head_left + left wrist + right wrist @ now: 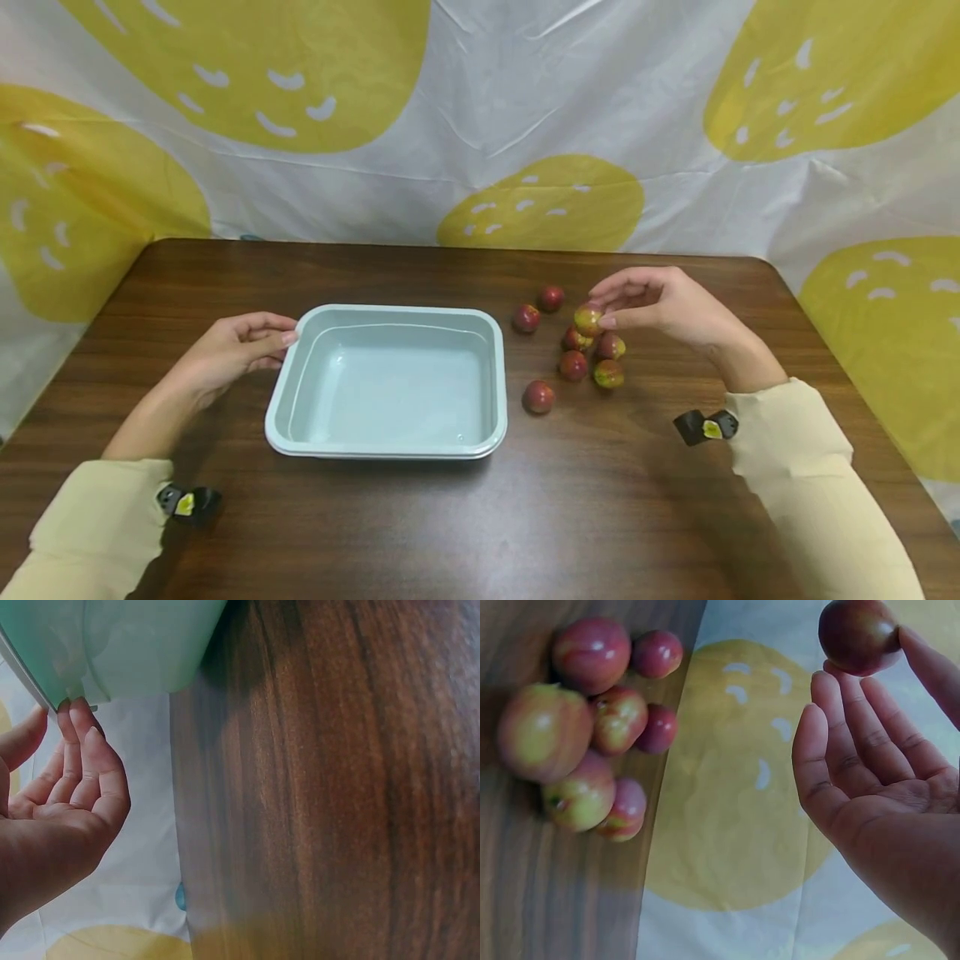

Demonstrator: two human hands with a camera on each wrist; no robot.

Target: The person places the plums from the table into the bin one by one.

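A pale blue-green plastic basin (390, 392) sits left of centre on the table. My left hand (243, 350) pinches its left rim between thumb and fingertips, seen from below in the left wrist view beside the basin's wall (142, 645). With thumb and fingertips my right hand (667, 312) pinches a yellow-red plum (588, 318); the right wrist view shows this plum (859, 636) held off the table. Under and near that hand lie several other plums, among them a red plum (573, 365) and a green-yellow plum (608, 373).
The dark wooden table (465, 525) has its back edge against a white cloth (510, 92) with yellow fruit shapes. One plum (538, 397) lies close to the basin's right side, and another plum (551, 298) lies farther back.
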